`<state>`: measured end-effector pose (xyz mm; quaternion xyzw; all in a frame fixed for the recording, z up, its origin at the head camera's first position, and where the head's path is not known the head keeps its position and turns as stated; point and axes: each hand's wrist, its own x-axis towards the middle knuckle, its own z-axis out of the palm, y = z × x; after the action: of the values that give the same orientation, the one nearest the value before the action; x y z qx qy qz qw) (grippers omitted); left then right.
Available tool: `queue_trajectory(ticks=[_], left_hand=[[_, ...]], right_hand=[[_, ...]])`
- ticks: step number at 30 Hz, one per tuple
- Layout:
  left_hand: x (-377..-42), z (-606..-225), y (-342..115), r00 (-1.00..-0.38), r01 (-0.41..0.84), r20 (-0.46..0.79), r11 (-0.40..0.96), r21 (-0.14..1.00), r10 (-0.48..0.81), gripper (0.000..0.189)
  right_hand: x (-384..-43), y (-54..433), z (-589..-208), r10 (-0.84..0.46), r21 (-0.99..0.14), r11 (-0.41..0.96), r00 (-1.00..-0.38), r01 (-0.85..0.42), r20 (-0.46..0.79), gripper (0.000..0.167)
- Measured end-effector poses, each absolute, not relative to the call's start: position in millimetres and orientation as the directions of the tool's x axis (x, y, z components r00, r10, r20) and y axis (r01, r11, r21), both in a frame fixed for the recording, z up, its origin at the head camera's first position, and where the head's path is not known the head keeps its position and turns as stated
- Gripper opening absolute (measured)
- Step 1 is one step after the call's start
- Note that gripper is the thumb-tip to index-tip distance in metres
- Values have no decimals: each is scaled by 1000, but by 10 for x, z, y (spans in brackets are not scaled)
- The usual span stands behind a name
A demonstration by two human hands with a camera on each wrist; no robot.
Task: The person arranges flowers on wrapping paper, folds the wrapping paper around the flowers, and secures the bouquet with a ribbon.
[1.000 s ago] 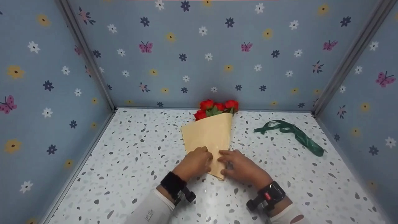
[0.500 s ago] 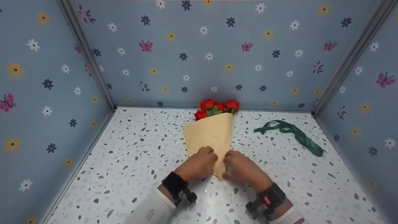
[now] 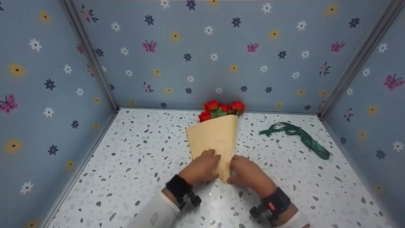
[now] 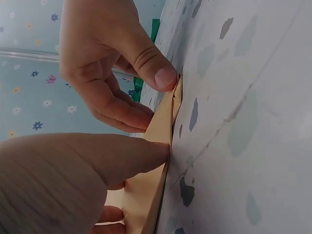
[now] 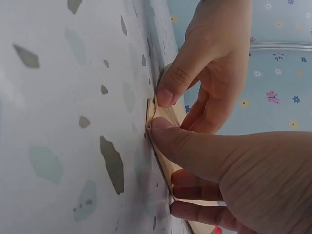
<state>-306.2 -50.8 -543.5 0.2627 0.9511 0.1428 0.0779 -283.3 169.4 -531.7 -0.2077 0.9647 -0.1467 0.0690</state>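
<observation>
A bouquet of red roses [image 3: 224, 108] with green leaves pokes out of a cone of tan wrapping paper [image 3: 212, 134], lying flat with its narrow end toward me. My left hand [image 3: 202, 166] grips the lower left part of the paper, fingers bent over its top. At the lower right edge my right hand [image 3: 247, 171] pinches the paper between thumb and fingers. Close up in the right wrist view, both thumbs sit near the folded tip of the paper [image 5: 168, 114]. The stems are hidden inside the wrap.
A dark green ribbon [image 3: 302, 136] lies loose on the speckled white tabletop [image 3: 136, 164], right of the bouquet. Blue floral panels [image 3: 202, 57] enclose the back and sides. The rose heads lie close to the back panel.
My right hand has drawn in against the paper's right edge, its fingers closing there. My left hand has slid slightly right. The paper has shifted a little right; the ribbon stays put.
</observation>
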Motion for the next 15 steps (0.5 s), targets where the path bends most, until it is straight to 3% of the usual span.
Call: queue_trajectory(ticks=[7, 15], left_hand=[[-3075, -5438, -513, -849, 477, -68, 815, 329, 524, 67], [-3058, -5420, -516, -854, 453, -95, 820, 348, 512, 70]], right_hand=[[-2846, 1716, -5319, -536, -370, 796, -842, -478, -65, 12], [-2905, 1723, -5337, -481, -446, 812, -865, -377, -145, 10]])
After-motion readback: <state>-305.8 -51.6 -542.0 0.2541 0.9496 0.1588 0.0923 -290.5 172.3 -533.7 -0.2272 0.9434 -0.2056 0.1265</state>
